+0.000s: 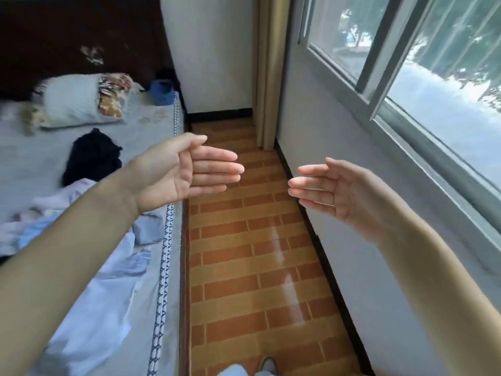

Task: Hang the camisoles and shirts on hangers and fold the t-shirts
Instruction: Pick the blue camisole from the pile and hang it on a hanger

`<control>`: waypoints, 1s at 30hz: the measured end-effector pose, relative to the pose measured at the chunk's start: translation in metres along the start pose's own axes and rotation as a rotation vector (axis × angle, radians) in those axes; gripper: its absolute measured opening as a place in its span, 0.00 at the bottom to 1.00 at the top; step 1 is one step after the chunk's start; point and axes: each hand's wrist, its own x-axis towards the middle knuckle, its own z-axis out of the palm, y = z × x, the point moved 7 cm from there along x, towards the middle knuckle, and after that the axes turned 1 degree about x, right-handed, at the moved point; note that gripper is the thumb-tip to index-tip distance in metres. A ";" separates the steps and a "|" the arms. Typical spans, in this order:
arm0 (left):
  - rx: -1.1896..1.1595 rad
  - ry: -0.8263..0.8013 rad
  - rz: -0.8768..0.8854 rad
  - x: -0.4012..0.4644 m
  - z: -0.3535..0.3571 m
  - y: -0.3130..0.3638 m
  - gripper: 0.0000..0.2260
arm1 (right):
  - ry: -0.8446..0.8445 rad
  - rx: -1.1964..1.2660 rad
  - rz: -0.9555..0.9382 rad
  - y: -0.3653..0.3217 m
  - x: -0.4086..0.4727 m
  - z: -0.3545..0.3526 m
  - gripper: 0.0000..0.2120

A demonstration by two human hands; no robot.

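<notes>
Both palms face each other, apart and holding nothing: left hand (179,172), right hand (336,191). Pale clothes (103,267) lie on the bed (27,158), left and nearer, below the left forearm.

A bed with a pale grey patterned sheet (151,123) carries a crumpled black garment (92,156) near its middle. Beyond the garment lie a white pillow with floral end (81,100) and a blue bundle (162,92); nearer than it, rumpled light blue and lilac clothes (103,267).
</notes>
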 end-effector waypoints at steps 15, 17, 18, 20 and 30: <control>-0.183 0.264 -0.013 0.040 -0.102 -0.009 0.24 | -0.245 -0.081 0.149 -0.009 0.160 0.054 0.20; -0.199 0.275 -0.001 0.054 -0.121 0.000 0.24 | -0.264 -0.097 0.153 -0.017 0.189 0.066 0.20; -0.208 0.285 0.012 0.060 -0.134 0.006 0.24 | -0.275 -0.107 0.148 -0.023 0.205 0.073 0.20; -0.220 0.320 0.041 0.073 -0.162 0.021 0.23 | -0.295 -0.125 0.135 -0.035 0.239 0.092 0.20; -0.247 0.518 0.103 0.101 -0.290 0.090 0.22 | -0.446 -0.154 0.192 -0.066 0.378 0.201 0.20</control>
